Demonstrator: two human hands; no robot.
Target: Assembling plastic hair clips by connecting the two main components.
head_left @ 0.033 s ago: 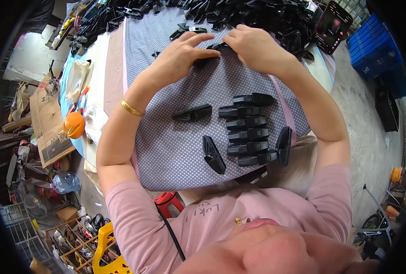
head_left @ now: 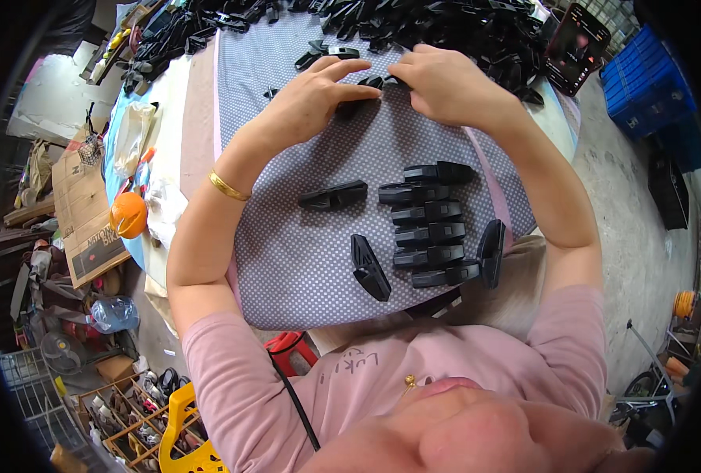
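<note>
Part [head_left: 353, 108], dark and narrow, lies at your fingers on the far half of the counter [head_left: 271, 288], mostly hidden by your own grip. Your left hand [head_left: 307, 98] curves over it, thumb along it and forefinger held a little apart, but you cannot tell from here how firmly it is held. Your right hand [head_left: 449, 83] has its fingertips drawn close together at a small dark end beside it; whether they pinch this piece or another is unclear. Nearer your body, six black pieces form a stacked row [head_left: 429, 233], which you can judge to be the share already dealt with. Three more lie outside that order: a lone piece [head_left: 333, 195] to the row's left, a slanted piece [head_left: 371, 268] below that, and an upright piece [head_left: 491, 252] at the row's near right end. Much seems left, since a large black heap [head_left: 445, 24] fills the far edge, and a few loose pieces [head_left: 327, 54] lie just beyond your left hand, crowding your reach there. A phone [head_left: 576, 49] leans by the heap's right end, close to your right forearm's side. Off to your left sit a clear bag [head_left: 163, 203] and an orange ball-like thing [head_left: 129, 215], with cardboard [head_left: 90, 213] beyond; a blue crate [head_left: 646, 83] stands on the floor [head_left: 630, 260] at right, well apart from your hands.
</note>
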